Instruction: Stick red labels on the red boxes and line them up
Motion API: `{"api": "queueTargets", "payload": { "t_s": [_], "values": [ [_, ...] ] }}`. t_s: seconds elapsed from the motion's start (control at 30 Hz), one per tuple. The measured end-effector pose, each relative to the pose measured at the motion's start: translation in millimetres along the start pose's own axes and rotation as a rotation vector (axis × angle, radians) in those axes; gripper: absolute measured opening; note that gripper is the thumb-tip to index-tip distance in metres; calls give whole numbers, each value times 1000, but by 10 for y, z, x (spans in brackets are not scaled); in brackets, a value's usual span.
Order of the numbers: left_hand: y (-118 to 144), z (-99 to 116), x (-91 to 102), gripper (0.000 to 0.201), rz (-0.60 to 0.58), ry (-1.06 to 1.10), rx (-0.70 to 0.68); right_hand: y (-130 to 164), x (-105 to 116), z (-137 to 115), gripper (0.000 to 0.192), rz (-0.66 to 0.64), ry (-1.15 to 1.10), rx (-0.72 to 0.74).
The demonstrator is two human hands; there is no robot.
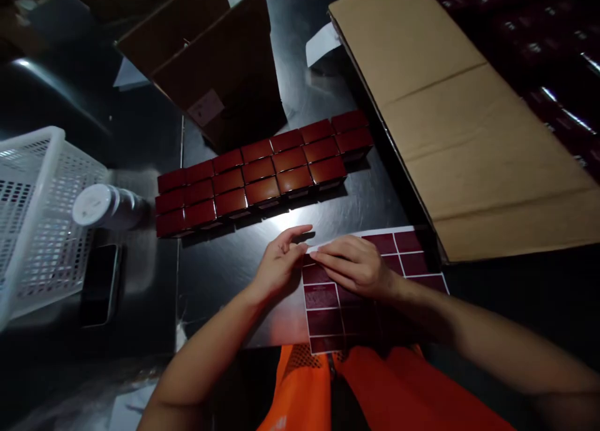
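Observation:
A sheet of dark red labels (323, 322) with white gaps between them lies at the front edge of the metal table. My left hand (280, 263) is at the sheet's upper left corner, thumb pinched on its white edge and index finger stretched out above. Over the sheet, my right hand (359, 265) has its fingers pressed together, the tips at the same corner close to my left thumb. The thumb of the right hand is hidden. Just beyond my hands, small dark red boxes (262, 190) stand in three tight rows.
An open cardboard carton (234, 69) stands behind the boxes. To the right, a large cardboard flap (450, 118) slants beside many dark red packages (529, 44). On the left are a white plastic basket (51, 187), a white-lidded jar (96, 206) and a phone (99, 284).

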State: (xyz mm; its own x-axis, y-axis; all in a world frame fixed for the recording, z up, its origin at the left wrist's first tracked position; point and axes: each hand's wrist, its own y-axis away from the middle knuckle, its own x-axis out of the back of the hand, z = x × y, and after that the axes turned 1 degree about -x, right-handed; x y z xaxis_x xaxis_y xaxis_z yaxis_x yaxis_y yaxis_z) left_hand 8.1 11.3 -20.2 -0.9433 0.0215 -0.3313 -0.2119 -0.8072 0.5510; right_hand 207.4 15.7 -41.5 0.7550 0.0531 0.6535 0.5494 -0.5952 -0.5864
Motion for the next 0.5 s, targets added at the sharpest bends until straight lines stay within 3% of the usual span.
{"api": "queueTargets", "payload": {
  "t_s": [0.27, 0.5],
  "values": [
    [-11, 49, -7, 52, 24, 26, 14, -22, -54, -12, 33, 14, 20, -21],
    [-9, 24, 35, 59, -32, -55, -92, 20, -76, 6, 21, 65, -14, 100]
  ]
}}
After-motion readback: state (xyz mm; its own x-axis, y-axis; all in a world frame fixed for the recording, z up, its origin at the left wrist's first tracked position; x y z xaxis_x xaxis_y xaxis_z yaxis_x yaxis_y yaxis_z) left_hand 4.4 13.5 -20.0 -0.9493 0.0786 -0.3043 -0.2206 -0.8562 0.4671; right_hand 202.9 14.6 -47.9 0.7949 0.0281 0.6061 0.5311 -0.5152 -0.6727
